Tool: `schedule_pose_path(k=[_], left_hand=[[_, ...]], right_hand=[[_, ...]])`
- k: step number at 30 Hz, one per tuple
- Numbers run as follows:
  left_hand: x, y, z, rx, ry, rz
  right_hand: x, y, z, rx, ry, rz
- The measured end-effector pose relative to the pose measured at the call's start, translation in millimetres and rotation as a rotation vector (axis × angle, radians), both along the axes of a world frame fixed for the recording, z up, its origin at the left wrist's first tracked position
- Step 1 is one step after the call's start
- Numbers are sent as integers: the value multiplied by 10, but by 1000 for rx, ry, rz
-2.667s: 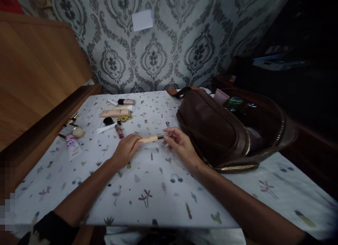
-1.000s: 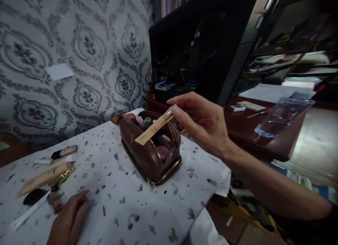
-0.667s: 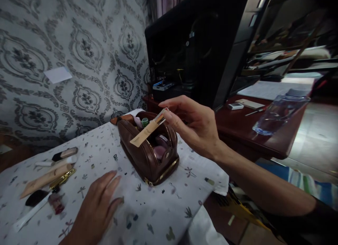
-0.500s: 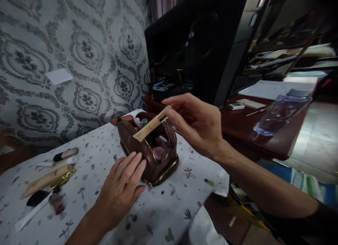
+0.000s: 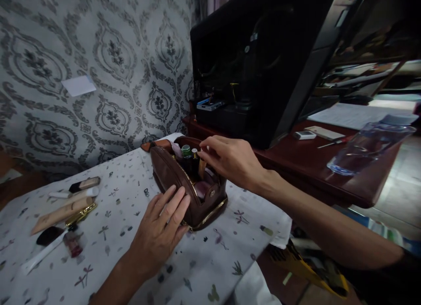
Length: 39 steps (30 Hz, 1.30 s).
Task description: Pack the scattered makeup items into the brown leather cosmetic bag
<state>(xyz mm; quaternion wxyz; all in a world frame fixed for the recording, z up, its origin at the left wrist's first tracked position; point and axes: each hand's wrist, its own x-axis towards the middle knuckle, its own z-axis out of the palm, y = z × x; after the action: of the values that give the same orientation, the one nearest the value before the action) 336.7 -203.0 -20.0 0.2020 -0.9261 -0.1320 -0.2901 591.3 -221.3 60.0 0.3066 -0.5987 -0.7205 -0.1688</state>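
Note:
A brown zip makeup bag [image 5: 171,171] stands unzipped on the patterned cloth, with a green-capped bottle [image 5: 186,151], a gold-topped slim item [image 5: 194,154] and pinkish items inside. My right hand [image 5: 232,160] is at the bag's mouth, thumb and fingers pinched at the upper end of a slim beige tube [image 5: 201,168]. The tube stands nearly upright within the bag, its lower end hidden. My left hand [image 5: 161,228] rests its outstretched fingers against the near side of the bag, holding nothing.
At the cloth's left lie a beige squeeze tube [image 5: 61,214], a gold clip [image 5: 80,214], a white-handled brush [image 5: 44,254], a small red bottle [image 5: 73,244] and a black-capped bottle [image 5: 84,184]. A clear water bottle [image 5: 371,145] lies on the dark red table [image 5: 362,186], right.
My right hand has lowered the beige tube from above the bag into its opening, turning it from slanted to nearly upright. The left hand stays against the bag.

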Motion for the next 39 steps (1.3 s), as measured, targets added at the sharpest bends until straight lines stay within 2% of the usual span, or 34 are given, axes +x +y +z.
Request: schedule_pose_path(k=[3, 13, 20, 27, 29, 32, 36, 39], left_hand=[[-4, 8, -8, -5, -10, 0], [1, 14, 3, 6, -10, 4], [-3, 9, 1, 11, -5, 8], [2, 10, -10, -8, 2, 20], [-29, -1, -1, -10, 15, 19], [-148, -33, -29, -16, 47, 26], [-427, -59, -181, -9, 95, 77], [-680, -28, -326, 11, 111, 141]], right_hand=[[-35, 61, -30, -89, -59, -35], [-110, 106, -104, -230, -191, -78], [-127, 120, -166, -178, -330, -65], [-109, 116, -149, -208, -323, -16], [-83, 121, -130, -218, -239, 22], [-41, 96, -86, -143, 30, 127], [-70, -26, 18, 11, 518, 149], [-188, -142, 93, 82, 711, 138]])
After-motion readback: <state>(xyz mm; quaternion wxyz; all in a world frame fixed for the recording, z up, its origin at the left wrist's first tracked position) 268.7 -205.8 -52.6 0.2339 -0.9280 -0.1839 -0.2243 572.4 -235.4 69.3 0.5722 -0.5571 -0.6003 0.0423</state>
